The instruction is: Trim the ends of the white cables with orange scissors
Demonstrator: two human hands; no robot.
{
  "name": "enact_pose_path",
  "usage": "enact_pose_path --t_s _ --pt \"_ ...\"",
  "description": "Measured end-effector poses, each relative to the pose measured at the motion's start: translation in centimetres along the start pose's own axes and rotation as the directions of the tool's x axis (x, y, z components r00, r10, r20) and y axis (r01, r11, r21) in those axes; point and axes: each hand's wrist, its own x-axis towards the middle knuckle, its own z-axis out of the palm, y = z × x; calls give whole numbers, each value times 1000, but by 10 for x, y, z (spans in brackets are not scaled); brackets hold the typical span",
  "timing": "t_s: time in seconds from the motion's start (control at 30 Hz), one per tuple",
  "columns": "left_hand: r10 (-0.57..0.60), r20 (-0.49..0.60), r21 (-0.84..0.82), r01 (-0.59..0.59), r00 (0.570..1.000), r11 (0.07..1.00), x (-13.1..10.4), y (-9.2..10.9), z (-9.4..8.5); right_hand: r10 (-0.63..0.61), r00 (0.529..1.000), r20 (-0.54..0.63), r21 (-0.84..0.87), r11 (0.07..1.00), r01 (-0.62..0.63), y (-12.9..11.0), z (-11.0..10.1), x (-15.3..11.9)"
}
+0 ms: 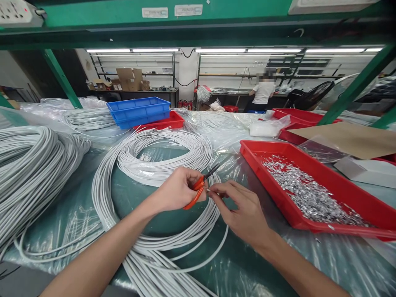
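My left hand (181, 189) is closed round the orange handles of a pair of scissors (195, 197), whose dark blades point up and to the right. Close beside it, my right hand (239, 206) pinches something small and pale between thumb and forefinger, too small to make out. Both hands are above a large coil of white cable (105, 185), with a second, tighter coil (163, 167) behind them. Loose cable lengths run toward the front edge. To the right, a red tray (262, 175) holds a heap of small silvery pieces (309, 198).
More cable bundles (34, 177) lie at the left. Stacked blue trays (139, 112) and a red tray (176, 119) stand at the back. Brown cardboard (352, 136) lies at the right. A green frame (216, 29) crosses overhead. A person (262, 93) is in the far background.
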Motion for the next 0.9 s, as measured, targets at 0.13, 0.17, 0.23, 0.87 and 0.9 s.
enact_pose_path --t_s 0.13,0.17,0.23,0.87,0.9 --pt "21 -25 58 -19 999 998 -1 1 2 -4 1000 0 -13 1000 4 0 1 0" --pt "24 -29 74 -22 999 997 -1 2 2 -3 1000 0 -14 1000 3 0 1 0" --pt "26 -32 97 -23 999 995 -2 3 2 -2 1000 1 -11 1000 2 0 1 -1" --pt "58 -53 85 -54 997 995 -1 3 1 155 988 -29 113 982 -151 0 1 0" --pt "77 -60 85 -72 995 994 -1 3 1 210 977 -28 156 967 -203 1 0 0"
